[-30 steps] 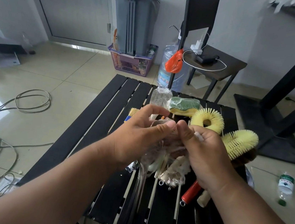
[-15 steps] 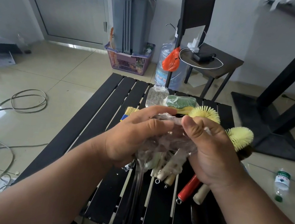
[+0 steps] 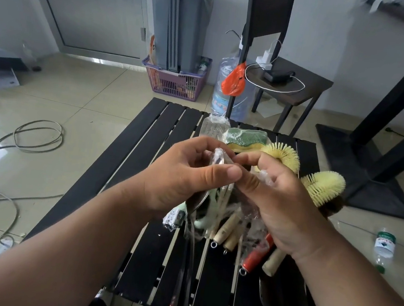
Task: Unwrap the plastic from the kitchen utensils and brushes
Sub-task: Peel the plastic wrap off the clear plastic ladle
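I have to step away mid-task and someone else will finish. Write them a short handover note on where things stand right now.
Left hand: pinching the clear plastic wrap at the top of the bundle.
Right hand: also gripping the wrap, with crumpled plastic in the fingers.
Bundle: utensils and wooden-handled brushes held together above the black slatted table, wrap loosened but not off.
On the table beyond the hands: a green and yellow sponge in plastic and two yellow round brushes.
Done: wrap opened at the top.
Left: pull the wrap off the bundle, then unwrap the sponge and anything else covered.
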